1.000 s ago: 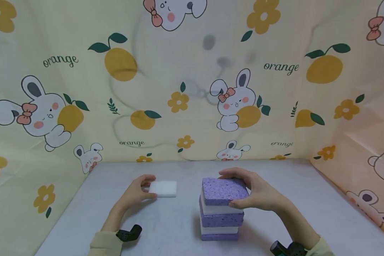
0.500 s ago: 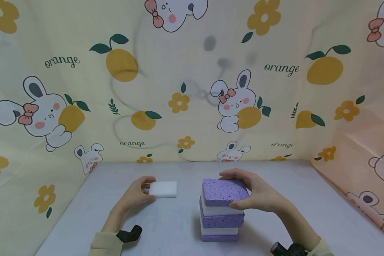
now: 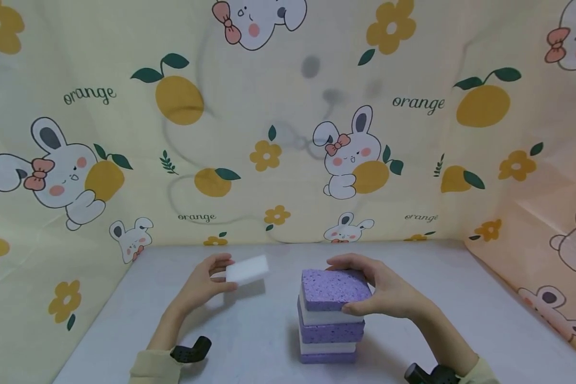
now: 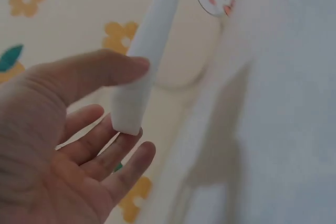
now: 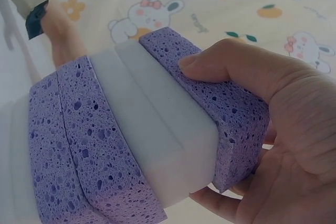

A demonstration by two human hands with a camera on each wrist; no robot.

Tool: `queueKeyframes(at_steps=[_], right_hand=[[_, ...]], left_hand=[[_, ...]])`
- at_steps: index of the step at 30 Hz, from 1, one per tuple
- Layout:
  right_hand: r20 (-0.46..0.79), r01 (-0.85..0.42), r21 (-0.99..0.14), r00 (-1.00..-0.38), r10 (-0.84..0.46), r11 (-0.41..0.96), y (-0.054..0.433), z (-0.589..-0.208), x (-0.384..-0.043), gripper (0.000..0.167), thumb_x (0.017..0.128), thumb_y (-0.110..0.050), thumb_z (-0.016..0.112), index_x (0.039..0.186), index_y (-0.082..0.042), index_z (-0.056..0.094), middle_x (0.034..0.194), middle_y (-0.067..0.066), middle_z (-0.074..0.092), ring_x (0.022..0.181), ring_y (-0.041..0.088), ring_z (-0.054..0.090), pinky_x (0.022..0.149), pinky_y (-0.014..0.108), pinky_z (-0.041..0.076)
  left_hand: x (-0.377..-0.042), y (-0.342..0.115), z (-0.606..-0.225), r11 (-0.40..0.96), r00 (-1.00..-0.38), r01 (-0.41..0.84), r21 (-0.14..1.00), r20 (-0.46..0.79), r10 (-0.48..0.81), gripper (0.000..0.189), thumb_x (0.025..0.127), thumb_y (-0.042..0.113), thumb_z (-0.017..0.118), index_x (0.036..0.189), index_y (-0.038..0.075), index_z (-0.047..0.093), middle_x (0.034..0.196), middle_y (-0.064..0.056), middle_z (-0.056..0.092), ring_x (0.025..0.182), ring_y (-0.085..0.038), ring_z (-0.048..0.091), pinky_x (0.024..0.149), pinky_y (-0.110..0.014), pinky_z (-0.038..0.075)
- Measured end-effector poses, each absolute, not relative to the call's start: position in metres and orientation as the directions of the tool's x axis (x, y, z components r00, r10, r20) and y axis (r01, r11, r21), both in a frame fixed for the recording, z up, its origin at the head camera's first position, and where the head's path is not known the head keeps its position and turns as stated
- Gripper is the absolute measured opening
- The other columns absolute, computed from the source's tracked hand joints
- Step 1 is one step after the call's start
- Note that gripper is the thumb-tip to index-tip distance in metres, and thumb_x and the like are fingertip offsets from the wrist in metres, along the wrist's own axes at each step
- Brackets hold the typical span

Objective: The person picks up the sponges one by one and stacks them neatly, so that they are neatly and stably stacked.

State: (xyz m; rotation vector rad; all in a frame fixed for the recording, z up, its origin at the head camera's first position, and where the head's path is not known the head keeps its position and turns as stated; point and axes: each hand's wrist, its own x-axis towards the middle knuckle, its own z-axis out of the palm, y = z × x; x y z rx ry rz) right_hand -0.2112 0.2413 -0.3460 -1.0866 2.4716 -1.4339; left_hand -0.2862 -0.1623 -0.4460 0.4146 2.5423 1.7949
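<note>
In the head view my left hand pinches a white sponge between thumb and fingers, tilted and lifted off the table, its shadow below. The left wrist view shows the thumb across the edge of this white sponge, fingertips at its lower end. To the right stands a stack of purple and white sponges. My right hand grips the top purple sponge, thumb on the near side, fingers behind. In the right wrist view, white sponges lie under the purple top one, with purple ones further down.
The grey-white table spreads around the stack. A cloth printed with rabbits and oranges rises behind the table and at both sides. Black wrist cameras sit at the sleeves.
My left hand has picked the white sponge up off the table, raising and tilting it with its right end higher. The right hand stays on the stack.
</note>
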Motion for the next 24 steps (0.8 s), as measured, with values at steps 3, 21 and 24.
queueKeyframes(at_steps=[3,21,24], right_hand=[[0.269,-0.539,-0.784,-0.741,-0.616,0.306,0.241,-0.346,-0.211,0.067,0.079,-0.02,0.084,0.138,-0.018,0.053,0.129,-0.001,0.06,0.119,0.023,0.054,0.1,0.026,0.044],[0.275,-0.53,-0.806,-0.729,-0.627,0.262,0.242,-0.347,-0.212,0.07,0.079,-0.017,0.084,0.14,-0.016,0.051,0.131,0.001,0.059,0.119,0.025,0.053,0.101,0.025,0.043],[0.276,-0.531,-0.805,-0.73,-0.625,0.265,0.243,-0.347,-0.213,0.069,0.079,-0.017,0.084,0.14,-0.017,0.051,0.13,0.001,0.059,0.119,0.025,0.053,0.102,0.024,0.042]], left_hand=[[-0.281,-0.158,-0.43,0.297,-0.96,0.237,0.925,0.177,0.215,0.073,0.078,0.016,0.085,0.139,0.006,0.047,0.132,-0.01,0.057,0.119,-0.028,0.056,0.095,-0.036,0.052],[-0.246,-0.129,-0.368,0.136,-0.889,0.445,0.885,0.418,0.186,0.064,0.082,0.025,0.083,0.134,0.007,0.05,0.129,-0.008,0.057,0.119,-0.024,0.055,0.095,-0.028,0.05],[-0.241,-0.122,-0.364,0.115,-0.886,0.452,0.885,0.429,0.176,0.062,0.082,0.022,0.082,0.133,0.006,0.05,0.128,-0.008,0.057,0.118,-0.023,0.055,0.095,-0.028,0.049]])
